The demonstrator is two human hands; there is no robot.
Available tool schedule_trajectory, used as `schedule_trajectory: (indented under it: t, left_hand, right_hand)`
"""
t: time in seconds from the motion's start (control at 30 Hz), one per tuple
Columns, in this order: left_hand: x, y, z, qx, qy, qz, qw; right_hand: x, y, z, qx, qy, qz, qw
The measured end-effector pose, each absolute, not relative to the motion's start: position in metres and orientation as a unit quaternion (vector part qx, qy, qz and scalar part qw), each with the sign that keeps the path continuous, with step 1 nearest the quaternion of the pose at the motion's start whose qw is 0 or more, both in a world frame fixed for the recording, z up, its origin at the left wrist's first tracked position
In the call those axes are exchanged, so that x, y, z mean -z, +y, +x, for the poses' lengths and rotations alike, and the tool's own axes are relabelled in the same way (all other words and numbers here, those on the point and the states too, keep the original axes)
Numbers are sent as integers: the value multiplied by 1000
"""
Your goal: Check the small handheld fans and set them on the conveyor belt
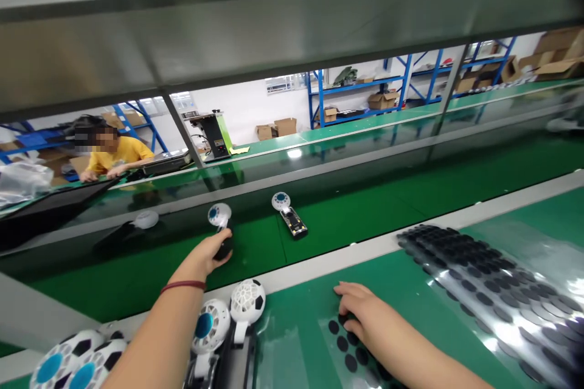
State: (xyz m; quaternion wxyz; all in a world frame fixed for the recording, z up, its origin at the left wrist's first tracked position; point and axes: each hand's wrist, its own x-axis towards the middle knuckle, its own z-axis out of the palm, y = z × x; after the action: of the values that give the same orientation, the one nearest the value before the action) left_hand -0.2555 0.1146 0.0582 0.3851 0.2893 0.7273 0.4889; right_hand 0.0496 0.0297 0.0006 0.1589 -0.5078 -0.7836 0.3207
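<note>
My left hand reaches over the green conveyor belt, its fingers wrapped round the dark handle of a small handheld fan with a round white head and blue centre. Another fan, its handle showing an uncovered circuit board, lies on the belt to the right. Over a clear sheet of round black stickers rests my right hand; its fingers are bent and apart, with the thumb at the stickers. Below my left forearm lie a blue-centred fan and one with a football-patterned grille.
More football-patterned fan heads sit at the lower left. Stacked sheets of black discs cover the right of the bench. A metal shelf spans overhead. Across the line, a person in a yellow top works beside a black-green machine.
</note>
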Motion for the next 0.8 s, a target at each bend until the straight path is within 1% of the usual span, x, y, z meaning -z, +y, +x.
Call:
schedule_trajectory:
  t: [0.07,0.2,0.33,0.47,0.6,0.73,0.8]
  left_hand:
    - [-66,107,-219,-523,670,261,458]
    - [-71,79,-140,-608,557,210,526]
    - [-52,55,-88,-618,499,143,590]
    - [-30,44,-73,-626,455,98,625]
    - [-20,41,-70,-646,460,120,597]
    - [-14,39,-66,-638,477,152,586]
    - [-12,36,-65,-629,478,151,594]
  right_hand:
    - [0,29,49,-317,-782,-512,162]
    - [-5,26,46,-309,-779,-518,171]
    - [-9,23,41,-308,-769,-532,173]
    - [-9,25,43,-336,-756,-529,188]
    - [-15,29,60,-406,-744,-491,200]
    - [-19,35,74,-591,-656,-410,226]
    - [-18,37,75,-624,-616,-400,265]
